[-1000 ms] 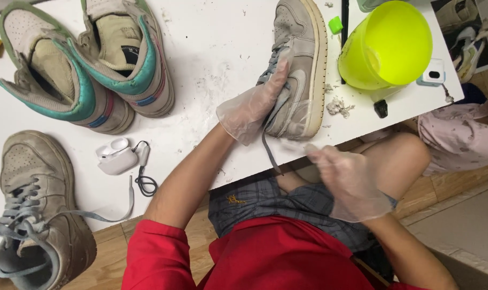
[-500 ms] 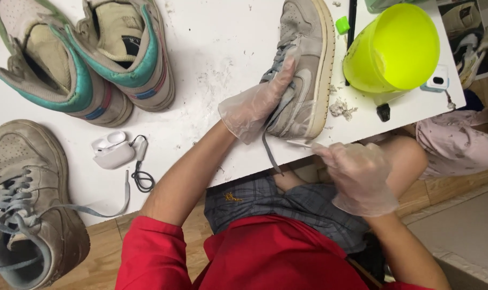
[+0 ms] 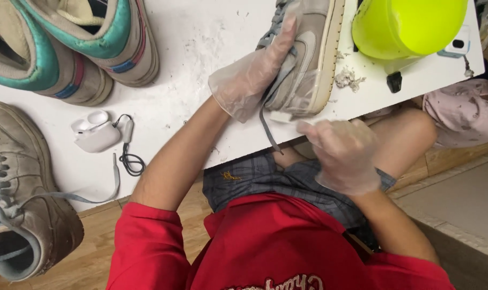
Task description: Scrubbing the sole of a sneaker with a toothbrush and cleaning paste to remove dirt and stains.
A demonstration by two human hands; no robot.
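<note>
— Where is this?
— A home, by the look of it — a makeshift shoe-cleaning spot. A white table (image 3: 211,43) smeared with pale residue stands on a wood-plank floor (image 3: 88,252), with tile (image 3: 458,198) beside it.
— What points to a home rather than a shop?
— Worn sneakers: a grey one (image 3: 308,59) under gloved hands, another grey one (image 3: 24,204), a teal-trimmed pair (image 3: 93,37). An earbud case (image 3: 96,131) with a cord lies among them, near a lime plastic jug (image 3: 410,24). The seated person wears shorts and a red shirt.
</note>
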